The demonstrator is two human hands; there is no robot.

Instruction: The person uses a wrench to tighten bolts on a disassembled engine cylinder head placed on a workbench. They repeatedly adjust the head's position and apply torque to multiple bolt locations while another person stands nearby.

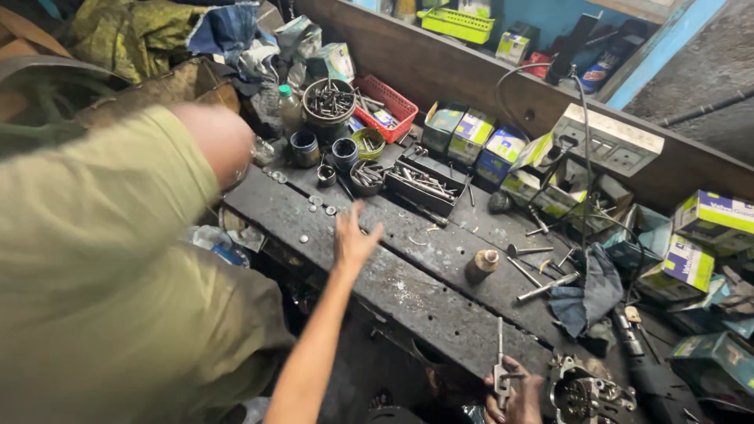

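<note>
Head view, looking down on a dark, grimy workbench (424, 290) that runs diagonally from upper left to lower right. Big olive-green sleeve (94, 259) fills the left side; whose it is, cannot tell.

Left hand (353, 235) is out over the bench top, palm down, fingers spread, holding nothing. Nearest things: small washers (318, 202) scattered on the bench just beyond the fingertips.

Right hand (510, 392) sits at the bench's near edge, bottom of frame. Fingers curled shut around a small grey metal tool (500, 361). Tool's long axis is close to vertical in frame: thin rod end points up and away from the person across the bench, thicker body sits low inside the grip. Rod sticks out well above the fingers; body is between thumb and curled fingers. Exact tool type too small to tell.

Just right of that hand: grey metal engine part (589, 392), touching or nearly touching, cannot tell which.

Mid-bench: brown spool-shaped piece (481, 265) standing upright, loose bolts and rods (542, 271) to its right, blue rag (589, 294) beyond those.

Far end: black tray of bolts (424, 182), red basket (389, 106), round tins of hardware (330, 102), row of small cardboard boxes (471, 137) against the back wall.
</note>
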